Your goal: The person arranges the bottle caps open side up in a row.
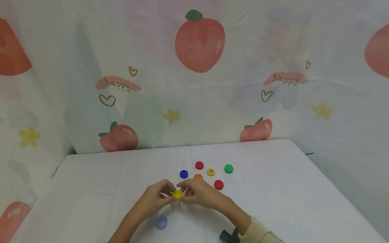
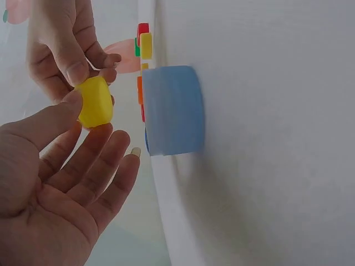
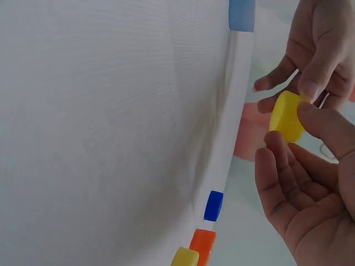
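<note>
A small yellow plastic cap (image 1: 177, 194) is held up above the white table, between my two hands. My left hand (image 1: 156, 196) pinches its left side between thumb and fingers, with the other fingers spread loosely in the left wrist view. From the right, my right hand (image 1: 201, 193) pinches the same cap (image 3: 287, 116) with thumb and fingertips. Below the left hand, a pale blue cap (image 1: 161, 221) rests on the table. Just beyond the hands lies an orange cap (image 1: 198, 176), partly covered by the right hand.
Past the hands lie a dark blue cap (image 1: 184, 174), a red cap (image 1: 199, 165), a paler yellow cap (image 1: 211, 172), a green cap (image 1: 228, 168) and another red cap (image 1: 218, 185). The white table (image 1: 84, 189) ends at a fruit-patterned curtain (image 1: 155, 45).
</note>
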